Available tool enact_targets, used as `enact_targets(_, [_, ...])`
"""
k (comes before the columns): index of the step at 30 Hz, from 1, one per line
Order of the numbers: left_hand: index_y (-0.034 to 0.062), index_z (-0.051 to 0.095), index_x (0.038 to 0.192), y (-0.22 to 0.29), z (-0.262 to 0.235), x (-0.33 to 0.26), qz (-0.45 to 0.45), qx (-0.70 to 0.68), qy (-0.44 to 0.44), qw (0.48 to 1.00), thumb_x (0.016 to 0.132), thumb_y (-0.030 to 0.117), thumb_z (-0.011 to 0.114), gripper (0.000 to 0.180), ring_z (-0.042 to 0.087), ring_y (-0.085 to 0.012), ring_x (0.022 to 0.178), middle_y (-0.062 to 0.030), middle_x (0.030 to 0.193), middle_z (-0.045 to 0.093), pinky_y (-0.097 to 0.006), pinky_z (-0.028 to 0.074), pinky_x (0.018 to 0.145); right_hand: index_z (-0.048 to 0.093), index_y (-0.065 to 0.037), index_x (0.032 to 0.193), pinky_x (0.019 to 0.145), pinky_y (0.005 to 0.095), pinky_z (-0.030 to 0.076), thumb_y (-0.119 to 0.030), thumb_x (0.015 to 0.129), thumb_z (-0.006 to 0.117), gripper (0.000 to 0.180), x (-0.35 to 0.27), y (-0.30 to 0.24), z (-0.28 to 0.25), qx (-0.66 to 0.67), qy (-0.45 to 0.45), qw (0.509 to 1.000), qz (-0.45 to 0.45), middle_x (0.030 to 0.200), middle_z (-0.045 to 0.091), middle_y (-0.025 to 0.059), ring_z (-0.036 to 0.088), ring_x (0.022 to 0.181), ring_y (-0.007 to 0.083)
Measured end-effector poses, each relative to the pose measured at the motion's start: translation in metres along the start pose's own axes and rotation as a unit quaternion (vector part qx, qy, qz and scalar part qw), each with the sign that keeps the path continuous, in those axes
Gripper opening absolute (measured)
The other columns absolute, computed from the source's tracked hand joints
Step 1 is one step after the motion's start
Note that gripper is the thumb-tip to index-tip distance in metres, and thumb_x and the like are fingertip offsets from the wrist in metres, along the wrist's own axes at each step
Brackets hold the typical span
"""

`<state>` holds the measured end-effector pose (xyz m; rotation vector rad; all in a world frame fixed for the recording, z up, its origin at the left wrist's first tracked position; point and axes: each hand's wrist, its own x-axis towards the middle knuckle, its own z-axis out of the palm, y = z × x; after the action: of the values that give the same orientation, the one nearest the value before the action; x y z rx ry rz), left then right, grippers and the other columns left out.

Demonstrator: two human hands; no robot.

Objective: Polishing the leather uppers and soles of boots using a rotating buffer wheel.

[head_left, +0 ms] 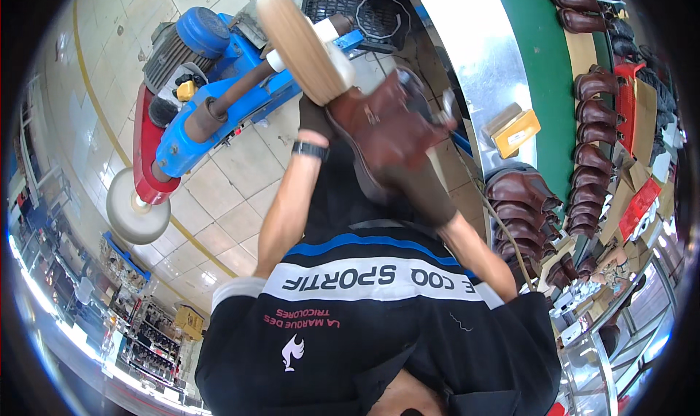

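Two hands (pixel 319 117), one brown shoe (pixel 379 124) in their grasp, two wheels (pixel 302 48).
From where I stand I count one blue machine (pixel 175 142), one black wristband (pixel 310 150) and one yellow box (pixel 516 133); the other shoes (pixel 594 111) overlap too much to number.

The shoe (pixel 386 124) is before the person's torso (pixel 394 328), at the near end of one wheel (pixel 299 48); its machine (pixel 179 140) stands left on the floor (pixel 219 186), a second wheel (pixel 135 208) at the left end. A crate (pixel 332 0) lies beyond the first wheel. To the right runs a worktop (pixel 503 44) with a box (pixel 518 133) on it, a row of shoes (pixel 519 188) nearer the person and a longer row (pixel 596 133) farther right.
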<state>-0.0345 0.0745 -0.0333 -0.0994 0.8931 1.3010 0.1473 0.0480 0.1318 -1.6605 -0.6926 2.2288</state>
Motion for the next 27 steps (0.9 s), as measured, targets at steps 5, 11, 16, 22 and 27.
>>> enact_targets(5, [-0.0032,0.044,0.121,-0.012,0.025,-0.047,-0.155,-0.14,0.018,0.978,0.086,0.067,0.028,0.08,0.05,-0.0363,0.11,-0.0232,0.119,0.052,-0.046,0.039,0.097,0.053,-0.003,0.107,0.073,0.024,0.044,-0.019,0.073,0.065,0.039,-0.07,-0.015,-0.006,-0.1,0.058,0.991,-0.069,0.096,0.055,0.0026,0.051,0.083,0.0078])
enact_targets(11, [0.0052,0.041,0.126,-0.019,-0.047,0.043,0.068,0.226,-0.019,0.971,0.094,0.046,0.034,0.053,0.049,-0.0274,0.113,-0.0136,0.123,0.05,-0.042,0.038,0.098,0.057,-0.005,0.097,0.066,0.0224,0.043,-0.024,0.073,0.065,0.031,0.059,0.019,0.01,0.049,0.015,0.997,-0.049,0.085,0.056,0.0003,0.053,0.076,0.0076])
enact_targets(16, [0.0087,0.033,0.134,-0.009,-0.071,0.071,0.028,0.06,0.013,0.998,0.095,0.039,0.032,0.05,0.04,-0.0266,0.123,-0.0112,0.135,0.041,-0.044,0.03,0.105,0.057,-0.004,0.097,0.067,0.0219,0.042,-0.027,0.072,0.065,0.035,0.071,0.004,0.033,0.131,0.026,0.99,-0.044,0.085,0.057,0.0005,0.053,0.075,0.0069])
enact_targets(22, [0.0032,0.033,0.134,-0.028,-0.018,-0.019,-0.133,-0.203,-0.034,0.969,0.09,0.056,0.031,0.068,0.04,-0.0273,0.123,-0.0166,0.132,0.043,-0.041,0.031,0.104,0.045,0.002,0.12,0.077,0.0305,0.045,-0.015,0.069,0.068,0.058,0.0,0.024,-0.007,-0.082,-0.015,0.989,-0.123,0.098,0.057,0.0075,0.054,0.089,0.0119])
enact_targets(27, [0.0009,0.037,0.131,-0.033,-0.095,0.048,-0.085,-0.17,-0.069,0.979,0.094,0.043,0.03,0.056,0.047,-0.0303,0.116,-0.0161,0.128,0.046,-0.043,0.04,0.097,0.027,0.001,0.135,0.082,0.0382,0.045,-0.017,0.065,0.072,0.085,0.053,0.008,0.026,-0.157,-0.02,0.985,-0.068,0.106,0.054,0.0189,0.055,0.097,0.0241])
